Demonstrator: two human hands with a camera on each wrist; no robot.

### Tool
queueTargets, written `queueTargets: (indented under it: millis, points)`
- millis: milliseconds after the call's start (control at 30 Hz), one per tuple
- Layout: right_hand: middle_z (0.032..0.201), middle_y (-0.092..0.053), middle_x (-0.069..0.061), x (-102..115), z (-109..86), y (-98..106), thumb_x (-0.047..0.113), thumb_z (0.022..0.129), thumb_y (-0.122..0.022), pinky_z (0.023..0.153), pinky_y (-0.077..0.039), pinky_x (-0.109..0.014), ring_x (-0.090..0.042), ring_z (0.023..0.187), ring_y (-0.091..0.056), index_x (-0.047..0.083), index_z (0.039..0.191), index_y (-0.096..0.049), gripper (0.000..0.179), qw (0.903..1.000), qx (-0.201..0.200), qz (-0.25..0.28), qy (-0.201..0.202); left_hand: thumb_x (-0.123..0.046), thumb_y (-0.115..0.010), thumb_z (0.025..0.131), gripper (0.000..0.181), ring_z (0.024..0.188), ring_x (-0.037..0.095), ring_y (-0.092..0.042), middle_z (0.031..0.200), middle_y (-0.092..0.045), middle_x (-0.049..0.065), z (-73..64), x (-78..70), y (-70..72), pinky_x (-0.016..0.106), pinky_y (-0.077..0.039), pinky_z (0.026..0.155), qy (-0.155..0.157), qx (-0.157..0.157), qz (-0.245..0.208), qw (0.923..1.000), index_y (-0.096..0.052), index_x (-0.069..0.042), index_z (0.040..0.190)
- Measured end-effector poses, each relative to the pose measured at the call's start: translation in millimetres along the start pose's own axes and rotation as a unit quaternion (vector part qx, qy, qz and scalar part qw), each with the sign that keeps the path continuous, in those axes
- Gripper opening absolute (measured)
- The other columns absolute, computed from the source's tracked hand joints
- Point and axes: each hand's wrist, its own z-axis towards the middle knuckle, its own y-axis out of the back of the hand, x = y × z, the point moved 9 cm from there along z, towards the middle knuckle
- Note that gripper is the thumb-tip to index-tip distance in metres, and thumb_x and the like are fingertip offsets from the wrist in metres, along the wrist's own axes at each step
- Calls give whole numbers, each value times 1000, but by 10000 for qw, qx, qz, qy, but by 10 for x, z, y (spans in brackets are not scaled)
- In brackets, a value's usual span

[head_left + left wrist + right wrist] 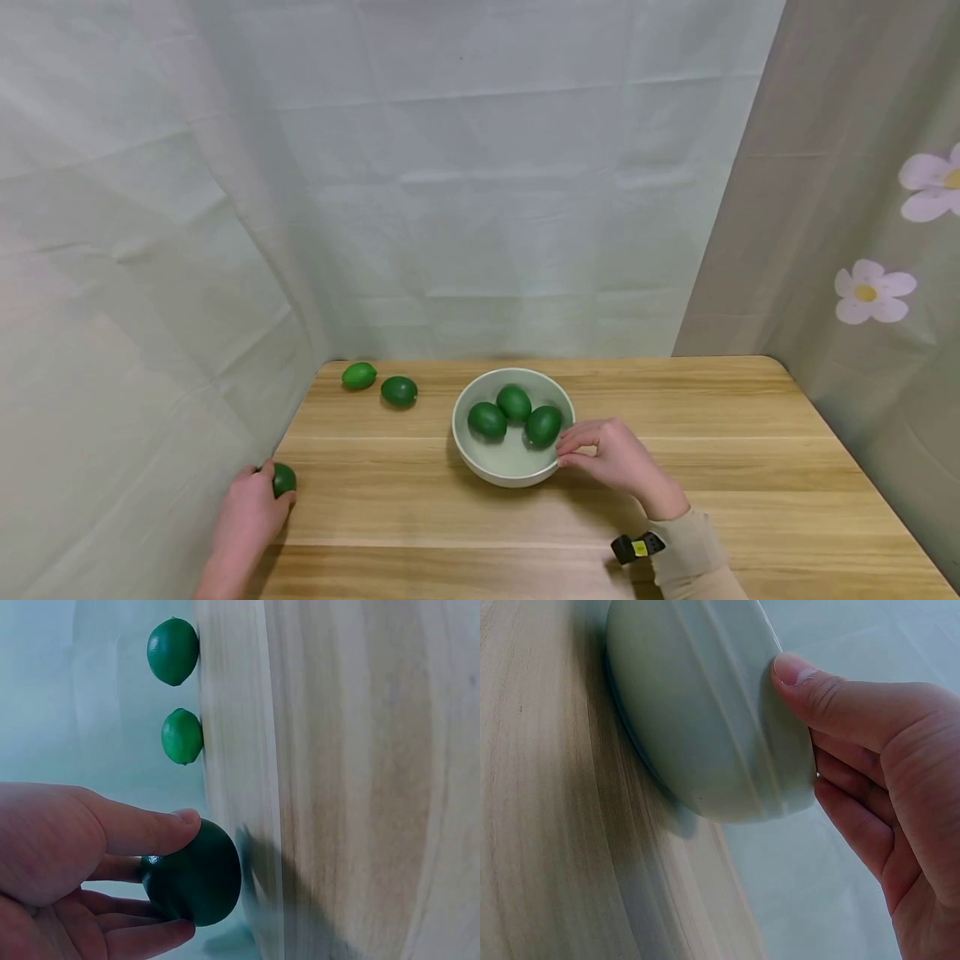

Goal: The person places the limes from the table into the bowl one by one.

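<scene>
At the table's left edge my left hand (251,508) grips a dark green avocado (199,874) between thumb and fingers. Whether it touches the table is hard to tell. A pale green bowl (512,477) stands near the middle of the table with three similar avocados inside, one of them (543,426) by the right wall. My right hand (615,454) holds the bowl's right rim, its thumb on the near side in the right wrist view. Toward the back left lie a small bright green lime (359,376) and another dark green avocado (399,392).
The wooden table (750,467) is bordered by pale cloth hangings (487,208) at the back and left. A flowered curtain (862,333) hangs along the right. On the right sleeve sits a small black device (637,547).
</scene>
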Motion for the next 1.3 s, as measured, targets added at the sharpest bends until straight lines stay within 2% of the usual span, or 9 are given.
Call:
queueTargets:
  millis: [233, 500, 867, 1033, 1300]
  points:
    - [99, -80, 10, -19, -3, -10, 15, 85, -92, 95, -64, -43, -16, 102, -76, 12, 94, -87, 11, 10000, 3, 8, -37, -8, -82, 90, 64, 100, 62, -63, 111, -56, 45, -10, -48, 17, 71, -57, 82, -25, 6, -29, 10000, -51, 26, 135]
    - [99, -80, 11, -26, 4, -17, 16, 85, -93, 95, -63, -44, -16, 102, -76, 12, 94, -87, 12, 10000, 10, -11, -54, -10, -82, 92, 67, 108, 65, -60, 122, -53, 50, -16, -114, 30, 73, -57, 83, -2, 59, -51, 10000, -49, 24, 140]
    - [99, -80, 11, -34, 3, -5, 16, 85, -93, 95, -63, -44, -16, 102, -76, 12, 95, -87, 12, 10000, -3, -11, -34, -9, -82, 92, 66, 114, 66, -59, 130, -50, 51, -26, -190, 54, 74, -55, 88, -49, -115, -190, 9997, -50, 22, 142]
    - [99, -80, 10, -11, 10, 8, 15, 84, -93, 95, -64, -44, -17, 102, -77, 12, 94, -87, 12, 10000, -15, -5, -3, -8, -85, 90, 66, 115, 66, -58, 132, -51, 51, -46, -302, 97, 73, -55, 91, -260, -301, -253, 9989, -53, 22, 140]
    - [98, -81, 10, -6, 5, 0, 14, 84, -93, 95, -63, -45, -17, 102, -77, 11, 94, -87, 12, 10000, 3, -15, -4, -7, -90, 84, 67, 109, 64, -63, 128, -57, 48, -86, -593, 172, 71, -57, 89, -827, -724, -309, 9935, -58, 22, 135]
